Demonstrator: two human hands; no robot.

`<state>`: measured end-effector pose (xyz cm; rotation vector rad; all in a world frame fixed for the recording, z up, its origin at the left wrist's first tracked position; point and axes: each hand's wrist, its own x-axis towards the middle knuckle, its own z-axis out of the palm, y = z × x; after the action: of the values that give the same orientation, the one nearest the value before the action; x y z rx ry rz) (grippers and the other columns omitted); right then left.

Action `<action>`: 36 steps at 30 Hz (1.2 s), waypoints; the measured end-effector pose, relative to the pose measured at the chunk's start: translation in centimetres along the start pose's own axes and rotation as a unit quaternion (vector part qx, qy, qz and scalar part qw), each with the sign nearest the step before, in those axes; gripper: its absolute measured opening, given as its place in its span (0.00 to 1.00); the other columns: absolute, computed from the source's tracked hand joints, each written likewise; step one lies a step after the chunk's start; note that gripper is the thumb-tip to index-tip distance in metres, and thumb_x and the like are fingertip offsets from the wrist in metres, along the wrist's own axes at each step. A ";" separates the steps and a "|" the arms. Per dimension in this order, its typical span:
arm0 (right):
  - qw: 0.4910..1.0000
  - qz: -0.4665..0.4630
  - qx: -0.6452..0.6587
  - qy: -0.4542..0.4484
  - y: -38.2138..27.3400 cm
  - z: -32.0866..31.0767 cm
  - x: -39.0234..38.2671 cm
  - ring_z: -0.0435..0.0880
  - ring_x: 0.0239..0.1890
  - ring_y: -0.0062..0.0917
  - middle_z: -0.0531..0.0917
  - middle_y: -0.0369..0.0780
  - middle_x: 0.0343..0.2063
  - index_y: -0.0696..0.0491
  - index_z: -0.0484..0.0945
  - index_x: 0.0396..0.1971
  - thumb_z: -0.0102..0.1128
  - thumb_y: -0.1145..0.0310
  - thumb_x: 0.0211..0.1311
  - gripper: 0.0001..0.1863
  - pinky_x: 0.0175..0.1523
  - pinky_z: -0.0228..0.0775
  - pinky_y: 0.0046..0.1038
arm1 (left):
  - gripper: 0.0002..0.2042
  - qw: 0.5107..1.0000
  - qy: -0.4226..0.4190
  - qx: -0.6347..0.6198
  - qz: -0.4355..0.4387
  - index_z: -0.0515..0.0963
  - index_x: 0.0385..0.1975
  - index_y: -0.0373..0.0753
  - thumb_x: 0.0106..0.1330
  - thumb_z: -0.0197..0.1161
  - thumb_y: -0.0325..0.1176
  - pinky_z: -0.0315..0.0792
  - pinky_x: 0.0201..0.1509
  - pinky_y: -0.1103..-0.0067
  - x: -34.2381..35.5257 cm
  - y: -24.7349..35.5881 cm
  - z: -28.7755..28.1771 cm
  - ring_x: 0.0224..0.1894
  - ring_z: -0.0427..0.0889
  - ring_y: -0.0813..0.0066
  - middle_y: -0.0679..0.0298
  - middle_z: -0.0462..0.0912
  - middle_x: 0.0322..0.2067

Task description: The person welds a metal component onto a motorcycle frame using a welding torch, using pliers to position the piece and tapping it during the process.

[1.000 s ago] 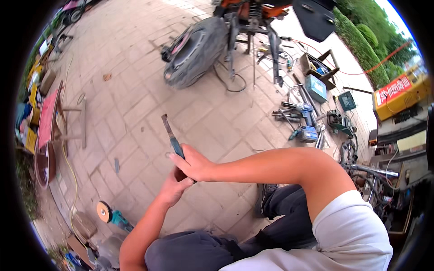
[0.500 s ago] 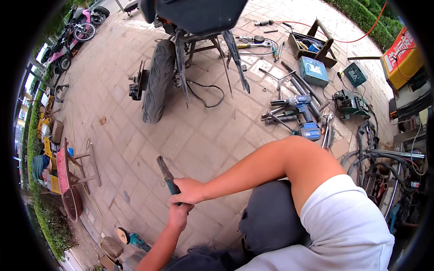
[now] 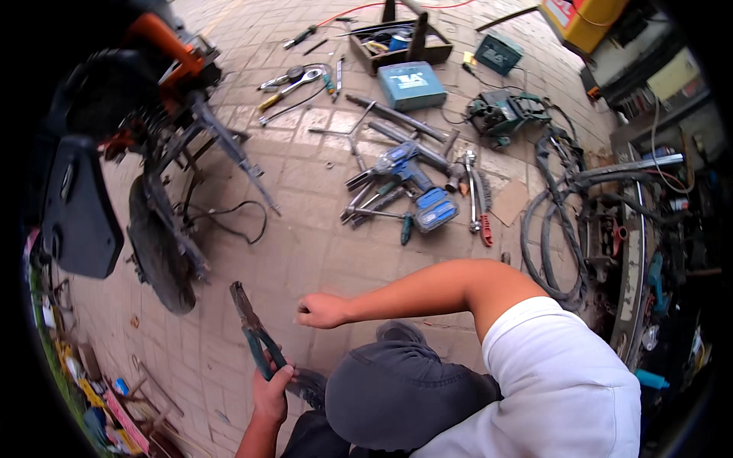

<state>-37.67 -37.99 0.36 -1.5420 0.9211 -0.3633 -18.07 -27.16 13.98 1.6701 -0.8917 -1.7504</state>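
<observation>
My left hand (image 3: 272, 391) is wrapped round the green handles of a pair of pliers (image 3: 246, 313). The handles stand somewhat apart, and the dark metal jaws point away from me, up over the paving. To the right of the pliers, my right hand (image 3: 323, 310) hangs above the ground with its fingers curled in. Whatever is inside that fist, if anything, is hidden. Ahead on the left stands a partly stripped motorbike (image 3: 179, 53), its rear tyre (image 3: 156, 252) nearest to me.
On the paving ahead lie a blue cordless impact wrench (image 3: 416, 183), a ratchet (image 3: 294, 88), metal tubes and a wire brush (image 3: 483, 206). Behind them are a teal case (image 3: 412, 85) and a toolbox (image 3: 435, 53). Black hoses (image 3: 538, 221) coil beside a cluttered rack at right.
My right hand has come off the pliers and moved away, its fingers now curled. The left hand keeps the pliers, whose handles have spread. My view has turned to the right.
</observation>
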 end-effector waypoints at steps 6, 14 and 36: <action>0.979 0.066 -0.005 0.195 5.2 -6.6 -8.2 0.82 0.29 0.46 0.82 0.54 0.25 0.62 0.81 0.29 0.58 0.57 0.58 0.19 0.38 0.72 0.42 | 0.28 0.984 -0.164 -0.004 -0.070 0.63 0.57 0.28 0.63 0.62 0.39 0.73 0.40 0.76 6.9 -1.2 4.0 0.36 0.78 0.72 0.62 0.76 0.33; 0.898 0.281 -0.034 0.338 7.6 -16.3 -25.7 0.82 0.25 0.27 0.82 0.42 0.20 0.60 0.80 0.26 0.60 0.57 0.61 0.18 0.33 0.73 0.32 | 0.16 0.927 -0.336 0.168 -0.020 0.72 0.45 0.32 0.59 0.61 0.32 0.75 0.47 0.72 13.0 0.9 6.1 0.39 0.78 0.71 0.61 0.77 0.36; 0.725 0.276 0.289 0.560 -24.1 -24.1 -55.1 0.82 0.33 0.21 0.82 0.37 0.31 0.57 0.79 0.39 0.60 0.58 0.66 0.16 0.35 0.74 0.23 | 0.23 0.833 -0.513 0.207 0.015 0.68 0.50 0.32 0.56 0.66 0.31 0.71 0.39 0.81 -12.9 27.6 36.9 0.34 0.75 0.79 0.67 0.76 0.32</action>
<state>-81.07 -16.07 43.19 -0.2705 1.8982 -1.0742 -55.30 -31.19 43.69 0.7728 -1.8400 -2.5749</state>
